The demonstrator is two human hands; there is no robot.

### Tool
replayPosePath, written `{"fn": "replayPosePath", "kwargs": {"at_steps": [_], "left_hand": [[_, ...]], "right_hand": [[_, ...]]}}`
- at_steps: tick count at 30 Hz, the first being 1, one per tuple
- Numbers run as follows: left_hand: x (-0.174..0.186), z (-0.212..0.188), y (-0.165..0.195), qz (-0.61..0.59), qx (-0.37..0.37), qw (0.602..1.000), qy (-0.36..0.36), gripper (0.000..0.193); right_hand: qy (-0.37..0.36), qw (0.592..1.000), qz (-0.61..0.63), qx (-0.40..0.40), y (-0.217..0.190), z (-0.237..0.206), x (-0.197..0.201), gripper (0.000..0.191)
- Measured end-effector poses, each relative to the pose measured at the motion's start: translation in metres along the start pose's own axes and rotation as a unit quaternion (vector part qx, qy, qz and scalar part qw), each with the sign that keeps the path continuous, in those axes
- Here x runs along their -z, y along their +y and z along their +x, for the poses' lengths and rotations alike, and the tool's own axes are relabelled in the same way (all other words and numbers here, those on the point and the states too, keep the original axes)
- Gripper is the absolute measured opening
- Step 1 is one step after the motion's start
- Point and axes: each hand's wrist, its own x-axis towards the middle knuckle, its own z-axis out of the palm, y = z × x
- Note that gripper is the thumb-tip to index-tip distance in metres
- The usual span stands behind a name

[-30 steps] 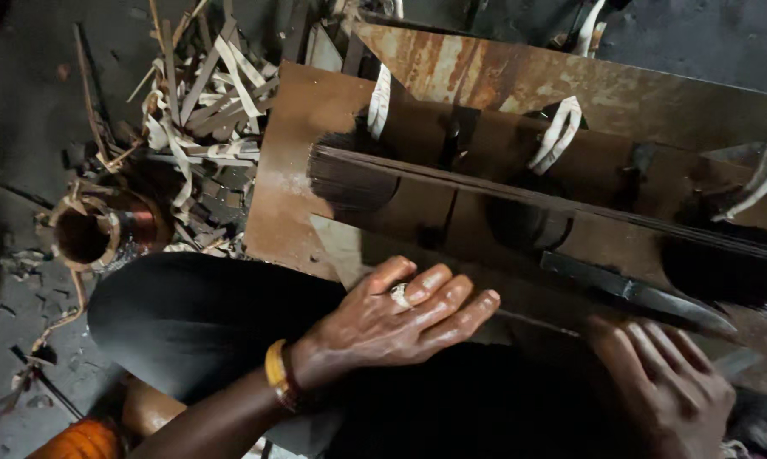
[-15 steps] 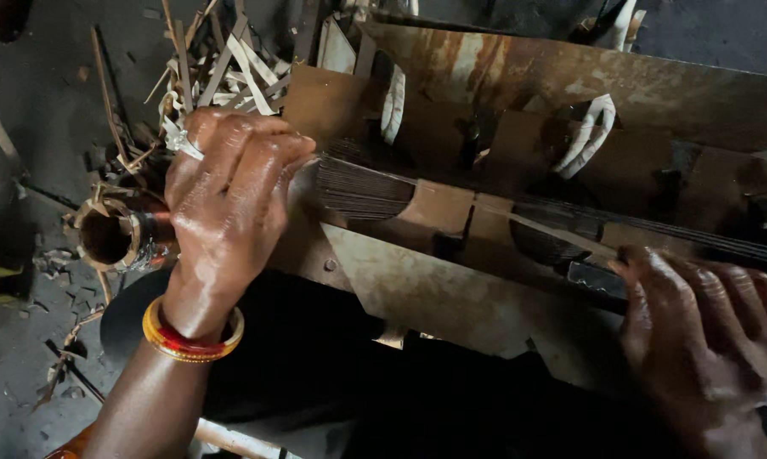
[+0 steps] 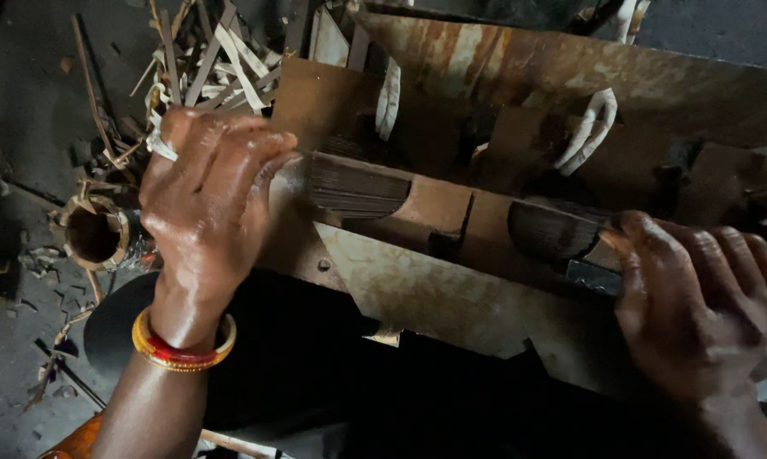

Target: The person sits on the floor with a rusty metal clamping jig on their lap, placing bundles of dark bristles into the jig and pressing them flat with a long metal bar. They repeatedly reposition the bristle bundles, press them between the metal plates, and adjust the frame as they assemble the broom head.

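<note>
Hands on a bundle of thin sticks at a rusty metal frame

Sticks [image 3: 358,189], thin and dark, lie in one long bundle across the rusty metal frame [image 3: 451,289], resting in its notched cardboard-brown plates; the bundle shows in two stretches, one near the left end and one [image 3: 553,231] further right. No packages, labels or signs can be made out.

The left hand [image 3: 209,200] is raised at the bundle's left end, back of the hand to the camera, fingers curled together and pressed against the stick tips. A ring sits on one finger, and two bangles [image 3: 182,347], red and gold, circle the wrist. The right hand [image 3: 698,306] lies palm down over the bundle's right part, fingers bent and close together, gripping it; what is under the palm cannot be seen.

Two white cloth ties [image 3: 389,95] hang on the frame behind. To the left, on the dark floor, stand one hollow bamboo tube [image 3: 94,236] and a heap of pale bamboo strips [image 3: 205,51].
</note>
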Motion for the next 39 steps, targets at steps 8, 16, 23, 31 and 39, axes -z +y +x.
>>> {"fn": "replayPosePath", "kwargs": {"at_steps": [8,16,23,31,39], "left_hand": [[0.002,-0.002,-0.002,-0.019,0.001,1.000,-0.012,0.021],[-0.004,0.003,-0.009,-0.029,-0.016,0.999,0.004,0.019],[0.010,0.000,-0.005,-0.008,0.009,1.000,-0.028,0.016],[-0.008,-0.010,-0.031,0.012,-0.046,0.999,-0.001,0.003],[0.003,-0.006,-0.012,0.070,-0.048,0.996,0.024,0.006]], "right_hand": [[-0.004,1.000,0.001,-0.020,-0.007,0.011,0.007,0.039],[-0.005,1.000,0.006,-0.009,-0.005,0.013,0.011,0.038],[-0.024,1.000,0.010,-0.003,-0.004,0.005,0.006,0.046],[0.026,0.999,0.030,0.003,-0.010,0.010,0.003,0.038],[0.065,0.996,0.065,0.018,-0.014,0.019,0.004,0.038]]}}
